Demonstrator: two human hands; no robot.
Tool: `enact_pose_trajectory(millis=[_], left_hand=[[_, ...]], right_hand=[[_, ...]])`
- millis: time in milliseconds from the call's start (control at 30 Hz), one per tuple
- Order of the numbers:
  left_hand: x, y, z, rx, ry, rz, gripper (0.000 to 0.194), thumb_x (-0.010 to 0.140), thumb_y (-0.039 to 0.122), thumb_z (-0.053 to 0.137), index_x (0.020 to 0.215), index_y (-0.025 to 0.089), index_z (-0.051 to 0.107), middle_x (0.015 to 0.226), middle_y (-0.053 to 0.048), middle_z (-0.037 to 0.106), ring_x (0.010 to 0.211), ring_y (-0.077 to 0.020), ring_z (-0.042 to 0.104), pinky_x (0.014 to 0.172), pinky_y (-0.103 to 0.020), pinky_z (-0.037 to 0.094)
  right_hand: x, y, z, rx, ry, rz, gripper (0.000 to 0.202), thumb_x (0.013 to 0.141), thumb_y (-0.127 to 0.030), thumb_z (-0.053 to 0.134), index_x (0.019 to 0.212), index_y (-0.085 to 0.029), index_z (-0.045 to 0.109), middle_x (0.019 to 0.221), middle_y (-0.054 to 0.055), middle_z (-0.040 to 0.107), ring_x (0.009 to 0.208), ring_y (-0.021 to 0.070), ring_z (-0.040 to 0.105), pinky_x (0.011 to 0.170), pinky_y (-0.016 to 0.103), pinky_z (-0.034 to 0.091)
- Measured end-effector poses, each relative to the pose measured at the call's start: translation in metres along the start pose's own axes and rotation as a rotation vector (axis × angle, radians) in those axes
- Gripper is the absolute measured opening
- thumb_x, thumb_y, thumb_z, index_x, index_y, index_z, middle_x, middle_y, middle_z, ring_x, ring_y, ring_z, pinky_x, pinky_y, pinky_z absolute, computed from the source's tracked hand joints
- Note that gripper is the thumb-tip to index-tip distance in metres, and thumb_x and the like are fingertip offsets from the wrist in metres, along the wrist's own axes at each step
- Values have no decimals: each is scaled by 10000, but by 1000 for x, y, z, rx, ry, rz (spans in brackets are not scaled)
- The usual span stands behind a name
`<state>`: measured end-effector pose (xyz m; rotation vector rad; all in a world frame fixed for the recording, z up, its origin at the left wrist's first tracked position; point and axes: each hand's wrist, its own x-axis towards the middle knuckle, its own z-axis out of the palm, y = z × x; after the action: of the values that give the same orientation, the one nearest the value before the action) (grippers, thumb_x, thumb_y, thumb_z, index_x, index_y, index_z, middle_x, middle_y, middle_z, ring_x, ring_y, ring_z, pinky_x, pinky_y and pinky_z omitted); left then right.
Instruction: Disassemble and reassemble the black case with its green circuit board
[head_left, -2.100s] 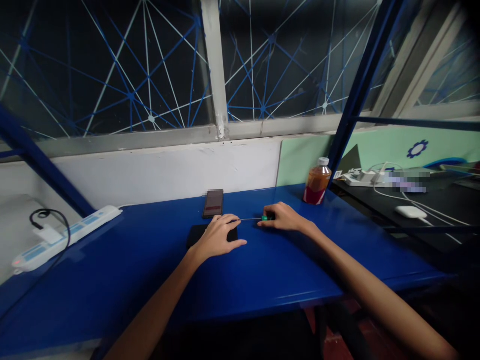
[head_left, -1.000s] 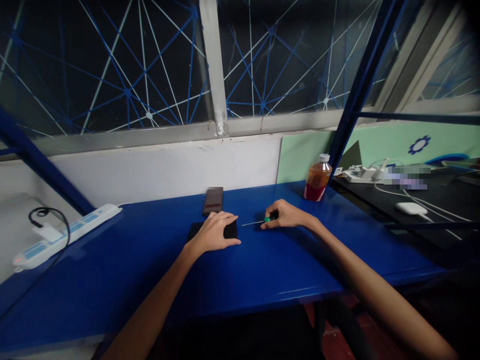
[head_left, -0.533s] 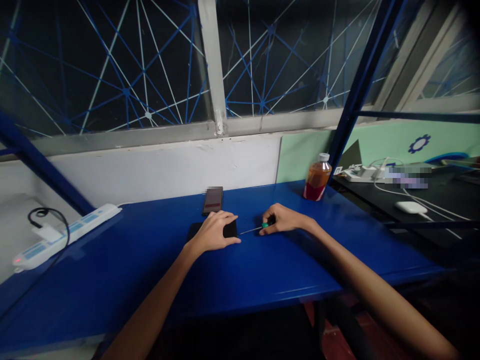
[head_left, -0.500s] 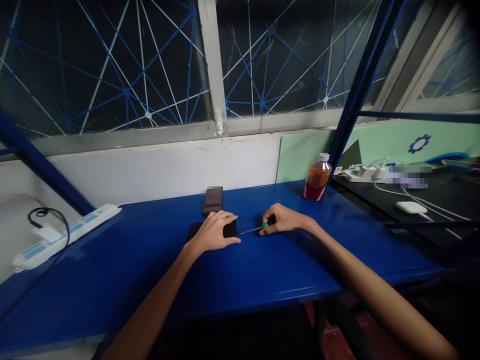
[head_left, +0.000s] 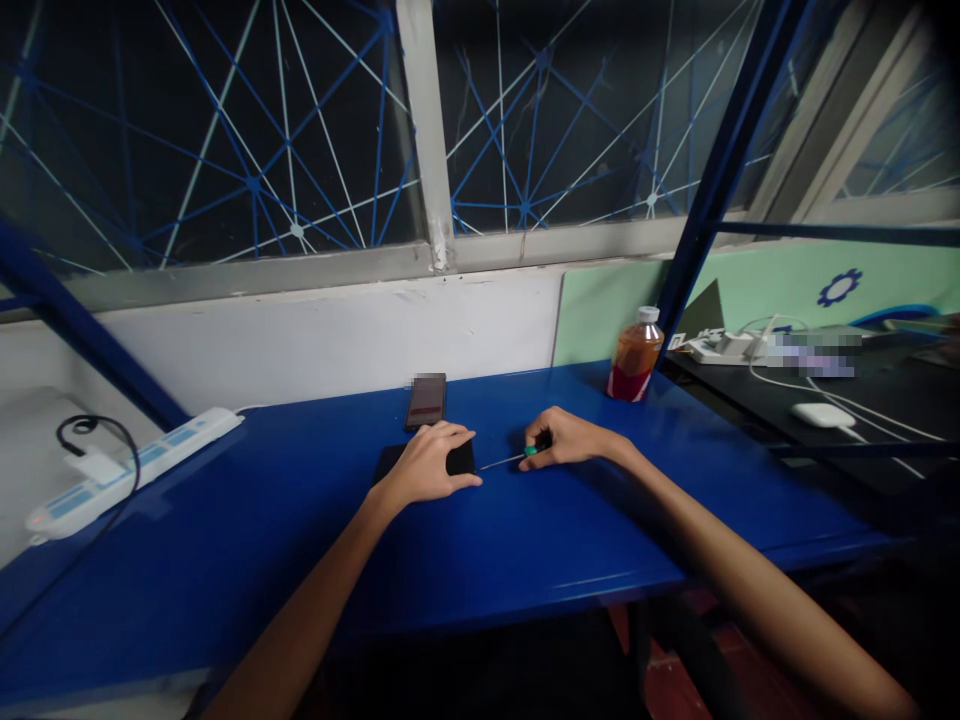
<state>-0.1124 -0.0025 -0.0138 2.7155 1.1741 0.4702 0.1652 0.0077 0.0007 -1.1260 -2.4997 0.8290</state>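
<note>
A flat black object (head_left: 461,459) lies on the blue table (head_left: 480,560), with my left hand (head_left: 429,462) laid across it, thumb and fingers gripping its edges. My right hand (head_left: 559,440) is closed around the green and black handle of a screwdriver (head_left: 501,462). The thin metal shaft points left, and its tip is at the right end of the black object; whether it touches cannot be made out. Just behind my left hand lies a dark phone (head_left: 426,402).
A bottle of orange-red drink (head_left: 635,355) stands at the back right. At the far left lies a white power strip (head_left: 142,473) with a black cable. Chargers and white cables lie on a black desk (head_left: 787,400) at the right. Blue metal posts rise on both sides.
</note>
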Motion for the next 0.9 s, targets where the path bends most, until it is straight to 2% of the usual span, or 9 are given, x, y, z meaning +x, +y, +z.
enact_pose_trajectory(millis=[400, 900], left_hand=[[-1, 0, 0, 12, -1, -3, 712, 770, 641, 613, 1327, 207, 527, 1320, -114, 559, 1189, -328, 507, 980, -475, 395], [-1, -3, 0, 17, 58, 27, 682, 772, 631, 619, 1307, 216, 542, 1302, -106, 576, 1184, -309, 519, 980, -469, 409]], right_hand=[[1, 1, 1, 18, 1, 3, 353, 696, -511, 724, 674, -160, 684, 585, -29, 566, 530, 95, 456, 498, 228, 289], [2, 4, 0, 24, 4, -2, 376, 715, -528, 706, 670, -156, 682, 581, -23, 561, 524, 90, 432, 507, 240, 274]])
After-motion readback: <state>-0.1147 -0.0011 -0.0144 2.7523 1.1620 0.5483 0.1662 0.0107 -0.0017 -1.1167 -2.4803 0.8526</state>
